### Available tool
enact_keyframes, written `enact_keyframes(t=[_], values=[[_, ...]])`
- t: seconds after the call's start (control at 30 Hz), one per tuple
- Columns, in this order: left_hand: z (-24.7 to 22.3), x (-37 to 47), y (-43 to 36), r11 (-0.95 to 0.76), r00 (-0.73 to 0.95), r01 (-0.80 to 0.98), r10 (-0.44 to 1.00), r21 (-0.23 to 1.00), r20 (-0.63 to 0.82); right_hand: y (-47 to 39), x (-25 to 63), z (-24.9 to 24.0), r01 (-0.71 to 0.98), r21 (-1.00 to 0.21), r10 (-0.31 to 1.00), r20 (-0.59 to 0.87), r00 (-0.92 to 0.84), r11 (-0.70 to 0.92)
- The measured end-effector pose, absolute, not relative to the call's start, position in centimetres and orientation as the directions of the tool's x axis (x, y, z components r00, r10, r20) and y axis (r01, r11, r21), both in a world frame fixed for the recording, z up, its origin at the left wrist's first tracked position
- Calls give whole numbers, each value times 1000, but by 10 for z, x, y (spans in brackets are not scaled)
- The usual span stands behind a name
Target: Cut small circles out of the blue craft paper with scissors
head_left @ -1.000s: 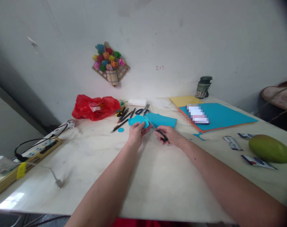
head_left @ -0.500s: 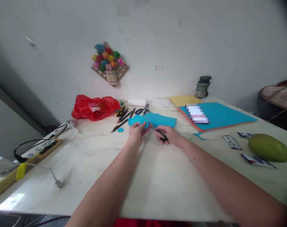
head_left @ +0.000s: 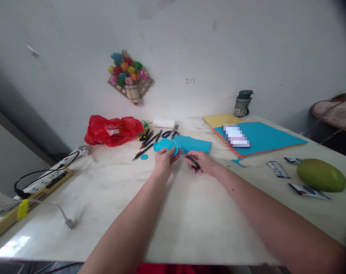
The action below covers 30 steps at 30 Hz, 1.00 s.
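Note:
My left hand [head_left: 164,160] is closed on a piece of blue paper [head_left: 175,150], pinched between thumb and fingers. My right hand [head_left: 200,162] grips black-handled scissors [head_left: 192,161], their blades pointing up and left against that paper. Behind both hands lies a larger blue paper piece [head_left: 195,144], partly covered. A small blue paper disc [head_left: 144,156] rests on the table left of my left hand. Blue paper scraps [head_left: 239,163] lie to the right of my right hand.
On the white table [head_left: 118,213] are a red plastic bag [head_left: 112,131], several pens [head_left: 147,144], another pair of scissors [head_left: 170,133], coloured sheets [head_left: 264,137] under a phone [head_left: 236,136], a green fruit [head_left: 321,175], small packets [head_left: 278,169] and a power strip [head_left: 44,184].
The whole view has shifted slightly, with things appearing a little further left. Both hands keep their grips, and the scissors stay at the paper in almost the same position.

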<state>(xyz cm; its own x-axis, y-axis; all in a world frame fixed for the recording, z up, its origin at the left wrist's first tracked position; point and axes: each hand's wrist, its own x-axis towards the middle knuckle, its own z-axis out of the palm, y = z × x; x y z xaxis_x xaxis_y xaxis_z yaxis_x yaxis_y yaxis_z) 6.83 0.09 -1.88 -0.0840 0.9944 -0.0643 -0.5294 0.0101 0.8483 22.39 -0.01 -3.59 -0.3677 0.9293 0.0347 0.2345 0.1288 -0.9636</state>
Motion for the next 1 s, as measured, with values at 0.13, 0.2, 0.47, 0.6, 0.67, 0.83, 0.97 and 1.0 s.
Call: enact_keyframes(t=[0.13,0.2,0.47,0.6,0.67,0.83,0.97,1.0], values=[[-19,69,1,13,-86,-539,994,842,-71,3,224,-39,213,-967,925,51,-377,141],[-19,69,0,12,-86,-544,994,839,-71,3,224,-40,202,-970,923,47,-381,133],[-20,68,2,7,-81,-544,995,839,-61,-2,224,-34,158,-981,922,43,-385,112],[-22,68,3,1,-100,-555,993,832,-68,-4,221,-31,159,-982,928,40,-371,105],[-22,68,4,0,-104,-553,992,833,-69,-4,220,-30,163,-981,932,37,-359,102],[-21,63,5,-16,-80,-521,996,853,-30,-5,218,-29,162,-983,937,23,-348,84],[-21,51,10,-23,-4,-398,1000,917,23,-5,223,-27,211,-974,939,8,-343,86],[-21,47,11,-19,20,-358,999,934,28,-5,225,-27,217,-972,935,9,-355,92]])
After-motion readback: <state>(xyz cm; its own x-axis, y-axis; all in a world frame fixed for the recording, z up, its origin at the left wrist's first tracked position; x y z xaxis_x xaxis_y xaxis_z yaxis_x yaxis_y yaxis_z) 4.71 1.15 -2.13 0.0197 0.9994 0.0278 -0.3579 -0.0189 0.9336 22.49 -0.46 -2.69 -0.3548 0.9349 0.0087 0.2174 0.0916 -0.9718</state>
